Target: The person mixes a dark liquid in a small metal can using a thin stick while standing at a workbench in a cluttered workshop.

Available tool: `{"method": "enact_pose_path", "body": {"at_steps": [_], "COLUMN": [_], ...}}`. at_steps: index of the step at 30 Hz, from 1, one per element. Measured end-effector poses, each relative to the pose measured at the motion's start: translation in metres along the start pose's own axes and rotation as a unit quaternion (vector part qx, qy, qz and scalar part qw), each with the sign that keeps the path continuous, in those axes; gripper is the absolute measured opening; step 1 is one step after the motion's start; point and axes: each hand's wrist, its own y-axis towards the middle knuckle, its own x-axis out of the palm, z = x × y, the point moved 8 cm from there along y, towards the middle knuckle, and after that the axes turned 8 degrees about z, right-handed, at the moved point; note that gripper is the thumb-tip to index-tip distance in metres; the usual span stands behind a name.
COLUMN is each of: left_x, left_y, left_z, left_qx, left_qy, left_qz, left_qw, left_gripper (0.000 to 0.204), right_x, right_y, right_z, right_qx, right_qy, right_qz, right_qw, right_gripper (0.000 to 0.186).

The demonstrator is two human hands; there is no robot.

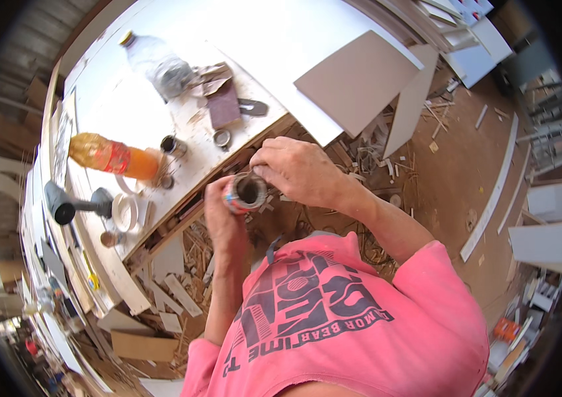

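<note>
While left hand (223,215) wraps closed round the can (244,204), right hand (294,167) bunches fingers at its one-o'clock rim, hold unclear; sideways nudge could tip it.

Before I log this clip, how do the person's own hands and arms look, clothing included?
The left hand and right hand are bare, with no gloves. No watch or bracelet shows on either wrist. The sleeves are short and pink, leaving the forearms uncovered. They belong to a loose pink shirt with large dark lettering printed across it.
</note>
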Motion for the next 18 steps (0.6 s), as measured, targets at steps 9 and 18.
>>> {"method": "enact_pose_path", "body": {"at_steps": [9,18], "left_x": [0.011,0.027], "left_y": [0.001,0.004], "left_z": [-0.001,-0.002], "left_qx": [-0.029,-0.010], "left_qy": [-0.004,-0.029], "left_qz": [-0.011,-0.039], "left_qw": [1.000,0.999], "left_gripper": [0.040,0.036], "right_x": [0.005,-0.003], "right_y": [-0.020,-0.025], "right_z": [-0.010,-0.030], "right_qx": [-0.044,-0.082], "right_qy": [-0.033,-0.023], "right_qz": [-0.053,-0.057], "right_qw": [0.997,0.995], "right_gripper": [0.012,0.007]}}
